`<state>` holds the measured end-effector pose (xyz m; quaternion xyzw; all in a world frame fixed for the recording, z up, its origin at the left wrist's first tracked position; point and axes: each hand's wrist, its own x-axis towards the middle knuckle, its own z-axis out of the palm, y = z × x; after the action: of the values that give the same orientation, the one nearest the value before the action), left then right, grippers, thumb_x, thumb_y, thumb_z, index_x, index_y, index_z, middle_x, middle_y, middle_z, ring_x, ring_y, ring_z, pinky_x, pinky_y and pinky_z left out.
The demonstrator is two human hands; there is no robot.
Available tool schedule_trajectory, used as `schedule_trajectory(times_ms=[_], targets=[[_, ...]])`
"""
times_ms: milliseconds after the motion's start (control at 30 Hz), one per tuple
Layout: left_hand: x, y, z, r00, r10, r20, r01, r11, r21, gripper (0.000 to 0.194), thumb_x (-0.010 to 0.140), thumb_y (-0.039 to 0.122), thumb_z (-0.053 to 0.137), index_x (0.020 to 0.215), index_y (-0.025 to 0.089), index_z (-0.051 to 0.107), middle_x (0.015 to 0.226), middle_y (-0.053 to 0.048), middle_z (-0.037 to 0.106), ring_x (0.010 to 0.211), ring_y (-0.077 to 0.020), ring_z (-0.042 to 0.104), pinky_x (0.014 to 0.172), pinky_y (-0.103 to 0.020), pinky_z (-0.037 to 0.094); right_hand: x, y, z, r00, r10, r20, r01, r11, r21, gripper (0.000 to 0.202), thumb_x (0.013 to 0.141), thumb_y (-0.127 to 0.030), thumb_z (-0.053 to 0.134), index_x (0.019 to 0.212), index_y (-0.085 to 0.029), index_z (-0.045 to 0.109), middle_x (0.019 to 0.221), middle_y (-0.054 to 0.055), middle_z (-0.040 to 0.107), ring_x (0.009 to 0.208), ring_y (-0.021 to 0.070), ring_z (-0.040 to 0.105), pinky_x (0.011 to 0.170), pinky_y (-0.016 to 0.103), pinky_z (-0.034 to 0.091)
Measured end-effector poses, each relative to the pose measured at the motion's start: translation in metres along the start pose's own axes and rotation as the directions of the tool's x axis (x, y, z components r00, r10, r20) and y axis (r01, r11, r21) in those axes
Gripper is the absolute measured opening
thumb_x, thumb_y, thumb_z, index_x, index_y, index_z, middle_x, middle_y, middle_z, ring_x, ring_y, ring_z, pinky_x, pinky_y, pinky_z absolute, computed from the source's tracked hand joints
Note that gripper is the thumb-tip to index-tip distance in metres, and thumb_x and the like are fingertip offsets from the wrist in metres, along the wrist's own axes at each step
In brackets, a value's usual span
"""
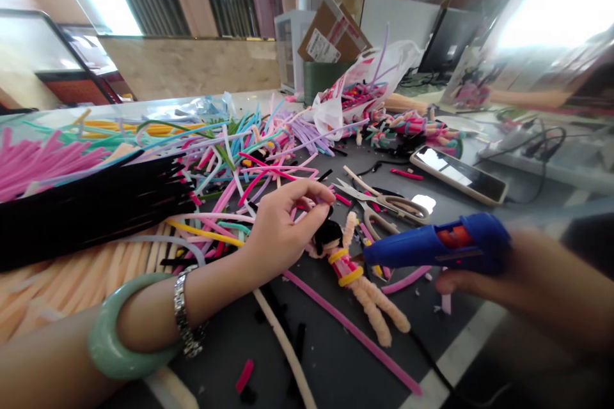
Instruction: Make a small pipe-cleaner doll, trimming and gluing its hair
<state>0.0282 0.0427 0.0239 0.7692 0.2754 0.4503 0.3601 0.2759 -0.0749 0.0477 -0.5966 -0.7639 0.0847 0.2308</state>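
My right hand (537,287) grips a blue glue gun (432,246), its nozzle pointing left at the doll's middle. The pipe-cleaner doll (345,268) lies tilted on the dark table, with black hair, peach limbs and a pink body with yellow bands. Over the doll's head, my left hand (292,220) has its thumb and forefinger pinched together. What sits between those fingertips is too small to tell. Grey-handled scissors (384,204) lie partly spread just behind the doll. A pink pipe cleaner (355,332) stretches across the table in front of it.
Black pipe cleaners (96,211) and peach ones (96,268) are heaped at left, with many coloured ones behind. A phone (458,174) lies at right near a power strip (542,156). A plastic bag (359,89) and cardboard box (333,32) stand behind. The glue gun's black cord (432,361) trails in front.
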Motion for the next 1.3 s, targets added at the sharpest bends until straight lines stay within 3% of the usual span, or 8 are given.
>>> schedule_trajectory(times_ms=[467,600,933,1067,1300], targets=[[0.0,0.0,-0.001,1.0,0.003,0.006,-0.003,1.0,0.014,0.011,0.08,0.011,0.055,0.083,0.018,0.063,0.083,-0.002,0.063,0.074,-0.0138,0.059,0.072,-0.028,0.049,-0.001,-0.004,0.001,0.989,0.125,0.077,-0.132,0.988,0.08,0.048,0.068,-0.07,0.058,0.066,-0.025,0.074,0.055,0.001,0.069,0.043,0.019,0.058,0.041,0.027,0.045],[0.0,0.0,-0.001,1.0,0.0,0.004,0.0,1.0,0.02,0.01,0.08,0.012,0.055,0.083,0.018,0.063,0.082,-0.002,0.064,0.074,-0.0145,0.06,0.071,-0.028,0.05,-0.001,-0.006,0.001,0.993,0.106,0.044,-0.109,0.992,0.064,0.047,0.068,-0.07,0.059,0.063,-0.025,0.074,0.045,-0.001,0.063,0.039,0.0172,0.054,0.037,0.025,0.04],[0.0,0.0,-0.001,1.0,0.001,0.007,-0.001,1.0,0.017,0.011,0.08,0.011,0.055,0.083,0.018,0.063,0.082,-0.001,0.063,0.074,-0.0136,0.059,0.072,-0.027,0.049,0.0,-0.013,0.001,0.985,0.169,-0.014,-0.168,0.984,0.054,0.053,0.068,-0.076,0.053,0.07,-0.027,0.075,0.054,0.0,0.068,0.048,0.0203,0.059,0.047,0.029,0.046],[0.0,0.001,-0.001,1.0,-0.003,0.005,0.003,1.0,0.02,0.011,0.08,0.011,0.055,0.083,0.018,0.063,0.082,-0.002,0.063,0.075,-0.0142,0.06,0.072,-0.028,0.05,0.0,-0.009,0.002,0.993,0.118,0.027,-0.12,0.989,0.089,0.045,0.067,-0.07,0.059,0.074,-0.029,0.076,0.064,0.001,0.072,0.051,0.0215,0.063,0.047,0.029,0.049],[-0.001,0.0,-0.002,1.0,-0.007,0.004,0.007,1.0,0.028,0.01,0.08,0.012,0.055,0.083,0.018,0.063,0.082,-0.002,0.064,0.075,-0.0146,0.061,0.071,-0.028,0.051,-0.001,-0.005,0.003,0.982,0.163,0.098,-0.175,0.976,0.129,0.045,0.068,-0.068,0.061,0.079,-0.026,0.076,0.07,0.003,0.074,0.057,0.0237,0.067,0.055,0.032,0.054]])
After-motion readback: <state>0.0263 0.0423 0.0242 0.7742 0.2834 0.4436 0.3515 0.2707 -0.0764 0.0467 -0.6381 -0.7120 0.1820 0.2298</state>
